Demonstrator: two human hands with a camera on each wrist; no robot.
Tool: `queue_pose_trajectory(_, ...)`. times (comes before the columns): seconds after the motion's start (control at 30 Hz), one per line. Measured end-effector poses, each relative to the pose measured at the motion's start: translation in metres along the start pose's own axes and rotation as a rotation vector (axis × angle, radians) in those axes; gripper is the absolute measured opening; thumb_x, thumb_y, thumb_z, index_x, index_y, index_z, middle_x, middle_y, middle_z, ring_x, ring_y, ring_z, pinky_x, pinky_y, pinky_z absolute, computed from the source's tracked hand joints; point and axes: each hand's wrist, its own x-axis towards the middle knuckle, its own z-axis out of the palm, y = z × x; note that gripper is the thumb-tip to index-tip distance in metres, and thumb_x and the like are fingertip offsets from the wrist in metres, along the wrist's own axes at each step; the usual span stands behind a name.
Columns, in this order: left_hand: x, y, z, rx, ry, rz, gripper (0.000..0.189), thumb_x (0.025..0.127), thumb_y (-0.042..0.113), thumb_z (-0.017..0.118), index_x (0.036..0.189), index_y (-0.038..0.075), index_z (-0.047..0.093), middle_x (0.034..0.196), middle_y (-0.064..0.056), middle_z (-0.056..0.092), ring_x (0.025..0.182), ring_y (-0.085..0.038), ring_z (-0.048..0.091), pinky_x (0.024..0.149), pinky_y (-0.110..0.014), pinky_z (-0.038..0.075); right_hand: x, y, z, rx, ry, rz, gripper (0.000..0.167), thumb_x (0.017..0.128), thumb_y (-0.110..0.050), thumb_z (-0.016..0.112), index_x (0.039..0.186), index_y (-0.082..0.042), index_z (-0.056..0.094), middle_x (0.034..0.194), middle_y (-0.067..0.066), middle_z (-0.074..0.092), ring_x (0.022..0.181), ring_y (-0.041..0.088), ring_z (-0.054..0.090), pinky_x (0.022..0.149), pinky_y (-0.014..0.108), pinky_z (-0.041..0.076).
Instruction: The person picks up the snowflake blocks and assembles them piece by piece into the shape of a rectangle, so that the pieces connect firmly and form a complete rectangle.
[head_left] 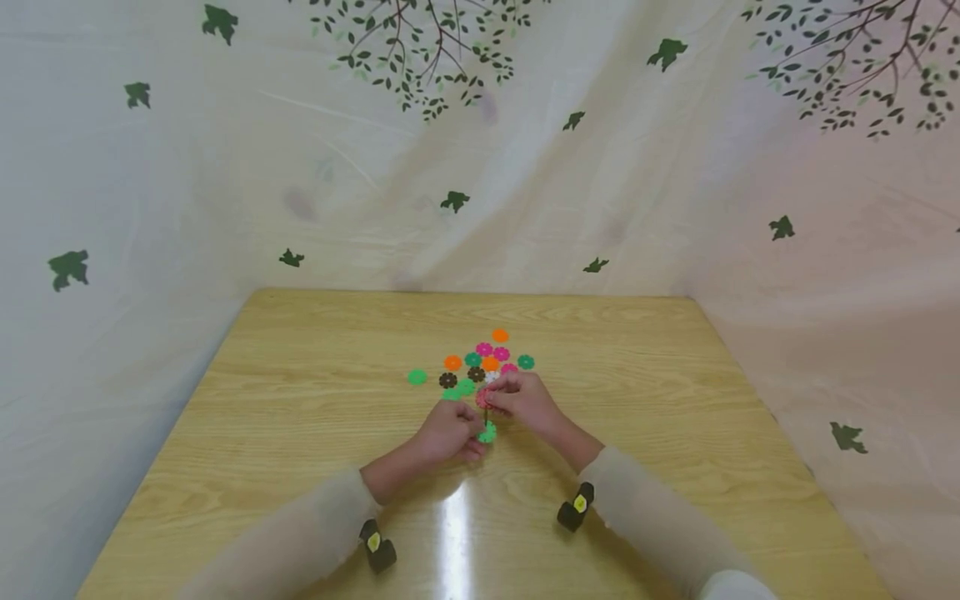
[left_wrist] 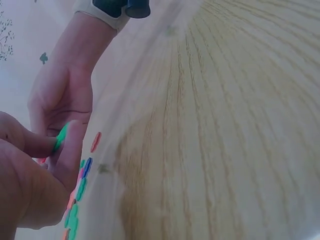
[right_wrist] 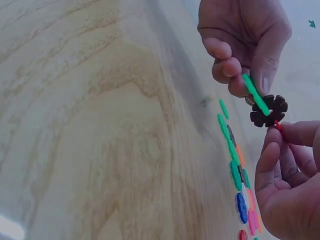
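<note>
My left hand (head_left: pixel 450 432) pinches a light green notched plastic disc (head_left: pixel 487 432) between thumb and fingers. Opposite it, my right hand (head_left: pixel 527 402) pinches a red notched disc (head_left: pixel 483 398) by its edge. Between the two hands is a dark brown flower-shaped disc (right_wrist: pixel 280 105). In the right wrist view the green disc appears edge-on, crossing the brown one at its side, and the red disc meets the brown one's lower edge, partly covered by fingertips. The left wrist view shows only part of the green disc (left_wrist: pixel 61 136) between fingers.
Several loose notched discs in orange, pink, green, brown and white lie beyond the hands, among them a far orange disc (head_left: pixel 500 335) and a light green disc (head_left: pixel 417 377) at the left. The wooden table (head_left: pixel 300 350) ends at a printed cloth backdrop (head_left: pixel 525 233).
</note>
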Motion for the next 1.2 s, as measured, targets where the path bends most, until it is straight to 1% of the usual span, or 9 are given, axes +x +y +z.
queue_pose_trajectory(0.2, -0.002, 0.001, 0.004, -0.005, 0.067, 0.006, 0.010, 0.094, -0.007, 0.056, 0.098, -0.015, 0.061, 0.077, -0.019, 0.069, 0.061, -0.021, 0.070, 0.060, -0.036, 0.063, -0.004, -0.003, 0.007, -0.010, 0.042, -0.023, 0.011, 0.093, 0.000, 0.070, 0.099, 0.010, 0.069, 0.086, 0.011, 0.074, 0.068, 0.011, 0.064, 0.063, 0.023, 0.059)
queue_pose_trajectory(0.33, -0.001, 0.001, 0.006, -0.010, 0.118, -0.001, 0.010, 0.091, -0.009, 0.055, 0.095, -0.015, 0.062, 0.078, -0.020, 0.068, 0.059, -0.021, 0.069, 0.059, -0.035, 0.063, -0.005, -0.006, 0.009, -0.018, 0.046, -0.033, 0.012, 0.094, -0.001, 0.069, 0.100, 0.010, 0.070, 0.090, 0.015, 0.074, 0.072, 0.017, 0.065, 0.069, 0.037, 0.062)
queue_pose_trajectory(0.47, 0.000, -0.002, 0.007, -0.011, 0.121, 0.005, 0.009, 0.089, -0.009, 0.056, 0.094, -0.015, 0.062, 0.078, -0.019, 0.067, 0.058, -0.021, 0.069, 0.059, -0.035, 0.063, -0.006, -0.009, 0.007, -0.042, 0.015, -0.029, 0.012, 0.095, 0.000, 0.067, 0.100, 0.011, 0.070, 0.089, 0.018, 0.073, 0.075, 0.030, 0.066, 0.073, 0.048, 0.062)
queue_pose_trajectory(0.57, 0.000, -0.003, 0.006, -0.025, 0.108, 0.006, 0.010, 0.089, -0.008, 0.058, 0.094, -0.014, 0.063, 0.078, -0.019, 0.068, 0.059, -0.021, 0.069, 0.059, -0.036, 0.063, -0.012, -0.020, 0.006, -0.051, -0.001, -0.023, 0.013, 0.095, 0.002, 0.066, 0.101, 0.013, 0.069, 0.089, 0.020, 0.072, 0.076, 0.032, 0.066, 0.072, 0.045, 0.062)
queue_pose_trajectory(0.7, 0.000, -0.002, 0.005, -0.020, 0.076, -0.003, 0.013, 0.090, -0.004, 0.061, 0.098, -0.013, 0.065, 0.077, -0.018, 0.070, 0.061, -0.023, 0.070, 0.060, -0.037, 0.063, -0.021, -0.030, 0.005, 0.006, 0.005, -0.007, 0.014, 0.096, 0.004, 0.063, 0.104, 0.015, 0.068, 0.090, 0.021, 0.073, 0.072, 0.022, 0.066, 0.068, 0.035, 0.061)
queue_pose_trajectory(0.87, 0.000, 0.000, 0.000, 0.042, 0.027, -0.043, 0.019, 0.092, 0.008, 0.063, 0.103, -0.007, 0.068, 0.077, -0.016, 0.070, 0.062, -0.023, 0.069, 0.056, -0.035, 0.062, -0.012, -0.003, 0.003, 0.054, 0.019, 0.013, 0.015, 0.095, 0.003, 0.063, 0.105, 0.013, 0.068, 0.089, 0.019, 0.074, 0.066, 0.014, 0.064, 0.060, 0.023, 0.056)
queue_pose_trajectory(0.93, 0.001, 0.002, -0.002, 0.077, 0.029, -0.050, 0.020, 0.093, 0.012, 0.063, 0.103, -0.005, 0.069, 0.076, -0.016, 0.070, 0.060, -0.022, 0.067, 0.052, -0.033, 0.060, -0.008, 0.006, 0.003, 0.048, 0.029, 0.022, 0.014, 0.095, 0.003, 0.064, 0.105, 0.011, 0.070, 0.087, 0.016, 0.074, 0.066, 0.013, 0.064, 0.060, 0.022, 0.056)
queue_pose_trajectory(1.0, 0.003, 0.003, -0.003, 0.094, 0.045, -0.054, 0.022, 0.095, 0.015, 0.063, 0.102, -0.004, 0.070, 0.075, -0.015, 0.069, 0.057, -0.021, 0.064, 0.048, -0.029, 0.057, -0.008, 0.006, 0.002, 0.032, 0.034, 0.024, 0.013, 0.095, 0.003, 0.064, 0.104, 0.009, 0.070, 0.085, 0.012, 0.073, 0.066, 0.013, 0.065, 0.060, 0.023, 0.057)
queue_pose_trajectory(1.2, 0.011, 0.005, -0.003, 0.041, 0.090, -0.076, 0.025, 0.098, 0.021, 0.064, 0.104, -0.003, 0.069, 0.081, -0.009, 0.066, 0.057, -0.014, 0.058, 0.044, -0.022, 0.052, -0.010, 0.005, 0.002, 0.006, 0.013, 0.023, 0.015, 0.096, 0.001, 0.063, 0.107, 0.008, 0.070, 0.088, 0.012, 0.074, 0.071, 0.016, 0.068, 0.067, 0.030, 0.061)
